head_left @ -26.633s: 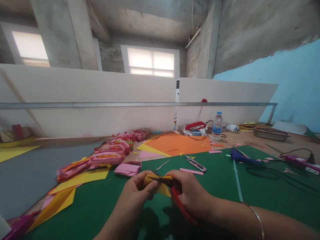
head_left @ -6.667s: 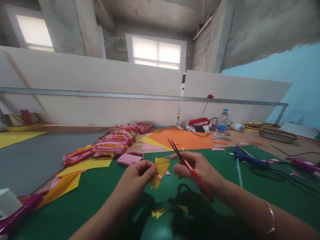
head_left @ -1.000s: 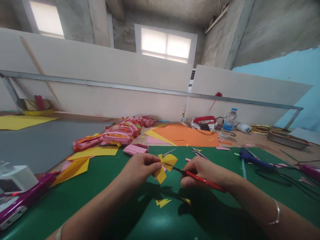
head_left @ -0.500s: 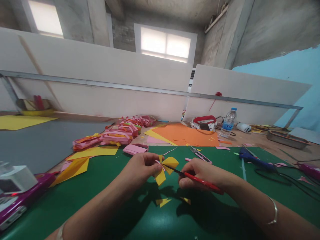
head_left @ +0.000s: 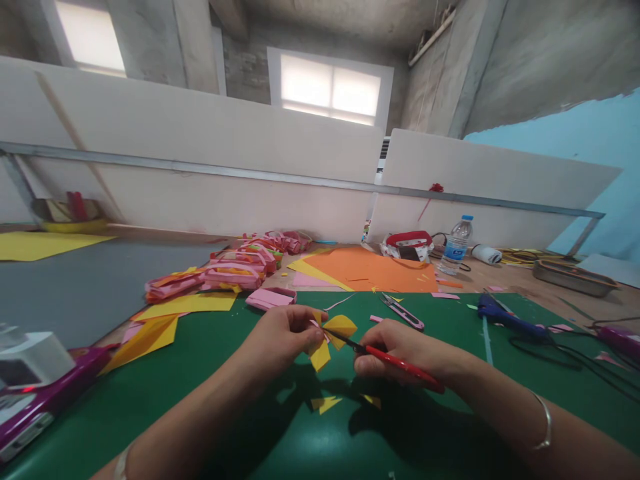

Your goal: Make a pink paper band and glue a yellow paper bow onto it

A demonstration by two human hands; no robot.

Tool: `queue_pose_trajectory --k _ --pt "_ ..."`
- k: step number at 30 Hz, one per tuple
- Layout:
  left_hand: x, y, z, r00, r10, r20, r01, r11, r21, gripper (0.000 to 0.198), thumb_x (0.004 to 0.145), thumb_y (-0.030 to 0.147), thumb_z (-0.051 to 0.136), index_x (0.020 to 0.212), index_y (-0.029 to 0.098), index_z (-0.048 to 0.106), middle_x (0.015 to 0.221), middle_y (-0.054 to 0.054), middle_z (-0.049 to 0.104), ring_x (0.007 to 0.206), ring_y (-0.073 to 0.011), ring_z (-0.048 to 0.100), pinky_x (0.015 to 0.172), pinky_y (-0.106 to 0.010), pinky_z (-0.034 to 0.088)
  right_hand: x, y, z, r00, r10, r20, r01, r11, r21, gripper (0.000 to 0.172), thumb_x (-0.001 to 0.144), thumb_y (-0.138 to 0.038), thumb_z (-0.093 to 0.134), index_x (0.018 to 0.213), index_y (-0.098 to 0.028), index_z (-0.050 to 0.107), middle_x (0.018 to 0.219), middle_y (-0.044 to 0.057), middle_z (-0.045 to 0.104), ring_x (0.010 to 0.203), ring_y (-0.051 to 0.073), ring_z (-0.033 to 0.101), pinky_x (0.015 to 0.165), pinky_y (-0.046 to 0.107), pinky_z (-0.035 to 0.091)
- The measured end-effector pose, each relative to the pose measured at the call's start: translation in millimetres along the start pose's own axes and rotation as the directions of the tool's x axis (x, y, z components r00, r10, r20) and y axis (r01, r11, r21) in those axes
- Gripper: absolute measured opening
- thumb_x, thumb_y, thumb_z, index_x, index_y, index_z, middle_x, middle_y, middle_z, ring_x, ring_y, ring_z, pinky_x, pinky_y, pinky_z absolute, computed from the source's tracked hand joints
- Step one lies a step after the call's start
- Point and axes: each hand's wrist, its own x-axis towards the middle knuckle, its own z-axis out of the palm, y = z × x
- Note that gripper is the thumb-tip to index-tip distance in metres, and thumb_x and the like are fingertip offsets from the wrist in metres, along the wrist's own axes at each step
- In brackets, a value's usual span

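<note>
Between the thumb and fingers of my left hand is a yellow paper flower with petal-like flaps. My right hand grips red-handled scissors, whose dark blades reach in between the flower's petals. Whether the blades are fully together cannot be made out. Small yellow paper scraps lie on the green cutting mat below the hands. Just beyond my right hand lie thread snips with a pinkish frame. A folded pink paper piece lies beyond my left hand.
Bundled pink paper pieces and yellow paper strips lie at the left. Orange sheets lie behind the mat, with a water bottle to their right. A blue glue gun with a cord rests at right; a purple device sits at left.
My right hand and the scissors have shifted very slightly left, with the blades a little deeper between the petals. The left hand and the flower are almost still.
</note>
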Motion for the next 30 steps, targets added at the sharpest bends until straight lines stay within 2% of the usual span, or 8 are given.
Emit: queue_pose_trajectory --k 8,18,21,24,27,30 --pt "-0.5 -0.5 -0.2 1.000 0.001 0.010 -0.001 1.000 -0.006 0.031 0.053 0.028 0.068 0.080 0.013 0.068 0.067 -0.003 0.069 0.062 -0.0152 0.058 0.060 -0.026 0.043 -2.6 -2.9 0.5 0.999 -0.034 -0.017 0.034 0.999 -0.035 0.034 0.079 -0.042 0.057 0.063 -0.016 0.042 0.055 -0.007 0.030 0.048 0.005 0.025 0.038 0.018 0.017" --pt "-0.9 -0.7 -0.8 1.000 0.012 0.017 -0.013 1.000 0.023 0.031 0.056 0.027 0.065 0.083 0.012 0.065 0.063 0.000 0.064 0.060 -0.0125 0.055 0.056 -0.023 0.041 -0.4 -4.7 0.3 0.998 -0.006 -0.061 0.000 0.994 -0.108 0.038 0.076 -0.047 0.057 0.060 -0.016 0.041 0.055 -0.006 0.027 0.049 0.006 0.023 0.040 0.020 0.016" --pt "-0.6 -2.7 -1.8 0.999 0.035 0.018 -0.035 0.999 0.041 0.033 0.058 0.027 0.065 0.088 0.012 0.063 0.060 0.002 0.062 0.058 -0.0124 0.055 0.056 -0.024 0.041 0.9 -7.1 0.9 0.994 -0.010 -0.106 -0.009 0.983 -0.184 0.037 0.076 -0.049 0.057 0.064 -0.015 0.049 0.056 -0.006 0.032 0.051 0.007 0.028 0.042 0.019 0.019" --pt "-0.1 -4.8 -3.1 0.998 0.067 -0.008 -0.066 0.995 0.073 0.037 0.059 0.027 0.065 0.093 0.014 0.059 0.054 0.006 0.058 0.056 -0.0129 0.054 0.056 -0.024 0.040 2.2 -9.0 1.9 0.988 -0.027 -0.149 -0.015 0.962 -0.273 0.035 0.077 -0.050 0.055 0.077 -0.015 0.060 0.061 -0.004 0.043 0.055 0.009 0.035 0.047 0.019 0.026" --pt "-0.6 -5.2 -3.7 0.995 0.088 -0.036 -0.084 0.992 0.093 0.037 0.062 0.027 0.063 0.095 0.016 0.052 0.052 0.008 0.056 0.057 -0.0139 0.056 0.056 -0.024 0.041 2.3 -9.6 2.0 0.985 -0.032 -0.167 -0.021 0.950 -0.310 0.037 0.077 -0.050 0.055 0.086 -0.015 0.064 0.066 -0.002 0.049 0.058 0.010 0.039 0.050 0.020 0.028" --pt "-1.9 -4.3 -3.7 0.994 0.094 -0.052 -0.088 0.991 0.105 0.038 0.063 0.028 0.063 0.097 0.017 0.048 0.054 0.008 0.057 0.059 -0.0139 0.057 0.056 -0.023 0.041 1.7 -9.0 1.4 0.985 -0.037 -0.166 -0.016 0.953 -0.303 0.040 0.077 -0.051 0.053 0.086 -0.014 0.064 0.065 -0.002 0.048 0.059 0.010 0.039 0.050 0.020 0.029"
